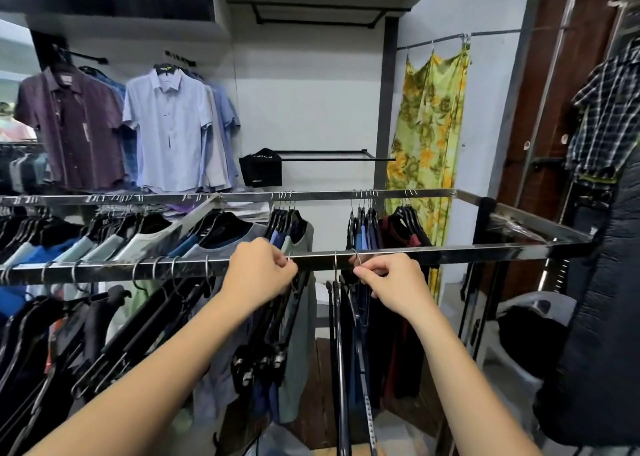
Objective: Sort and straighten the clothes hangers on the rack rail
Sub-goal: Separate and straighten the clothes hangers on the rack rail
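At a chrome rack rail, the left hand grips one wire hanger hook while the right hand fingers pinch another hook.

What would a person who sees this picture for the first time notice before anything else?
Two bare arms reach from the bottom edge to the near rail: the left hand and the right hand each pinch a metal hanger hook there. Behind, right of centre, a yellow-green floral dress hangs against the white wall.
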`<state>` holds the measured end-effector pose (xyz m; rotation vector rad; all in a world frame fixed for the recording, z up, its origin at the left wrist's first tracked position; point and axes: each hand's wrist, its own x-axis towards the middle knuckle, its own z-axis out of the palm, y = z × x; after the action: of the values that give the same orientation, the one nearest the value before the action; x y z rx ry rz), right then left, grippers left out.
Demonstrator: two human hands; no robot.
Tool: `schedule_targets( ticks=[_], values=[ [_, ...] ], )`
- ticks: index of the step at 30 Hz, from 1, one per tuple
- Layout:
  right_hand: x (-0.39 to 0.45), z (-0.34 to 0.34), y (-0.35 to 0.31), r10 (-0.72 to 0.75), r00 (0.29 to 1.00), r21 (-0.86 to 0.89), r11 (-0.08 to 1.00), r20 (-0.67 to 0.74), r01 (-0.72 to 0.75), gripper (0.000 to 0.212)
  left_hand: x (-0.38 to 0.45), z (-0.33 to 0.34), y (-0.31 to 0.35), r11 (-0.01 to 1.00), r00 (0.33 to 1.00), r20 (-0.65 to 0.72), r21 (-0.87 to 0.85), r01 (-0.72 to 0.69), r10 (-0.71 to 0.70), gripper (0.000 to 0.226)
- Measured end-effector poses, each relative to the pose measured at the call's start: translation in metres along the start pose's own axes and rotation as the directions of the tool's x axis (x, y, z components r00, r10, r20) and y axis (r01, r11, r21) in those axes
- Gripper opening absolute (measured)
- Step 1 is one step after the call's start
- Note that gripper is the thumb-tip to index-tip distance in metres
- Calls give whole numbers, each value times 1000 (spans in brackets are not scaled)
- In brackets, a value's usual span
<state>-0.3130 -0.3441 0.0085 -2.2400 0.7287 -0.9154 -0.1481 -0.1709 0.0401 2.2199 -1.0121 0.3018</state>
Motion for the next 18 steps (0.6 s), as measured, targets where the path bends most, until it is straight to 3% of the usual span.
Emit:
schedule_targets(
  ticks=[5,11,14,18],
  values=[
    [3,-3,4,-12,999,16,1000,42,11,22,-8,2,8,998,997,-56,40,-56,58,30],
    [2,-1,4,-58,998,-61,996,28,59,36,-7,38,42,983,988,82,-141,-120,132,27],
    [2,-4,2,-85,996,-94,992,21,87,32,-3,50,49,975,994,65,-210,-78,93,23],
    [4,-10,1,-91,996,-99,991,5,91,19,-3,52,51,975,990,19,-175,-137,142,26]
  ],
)
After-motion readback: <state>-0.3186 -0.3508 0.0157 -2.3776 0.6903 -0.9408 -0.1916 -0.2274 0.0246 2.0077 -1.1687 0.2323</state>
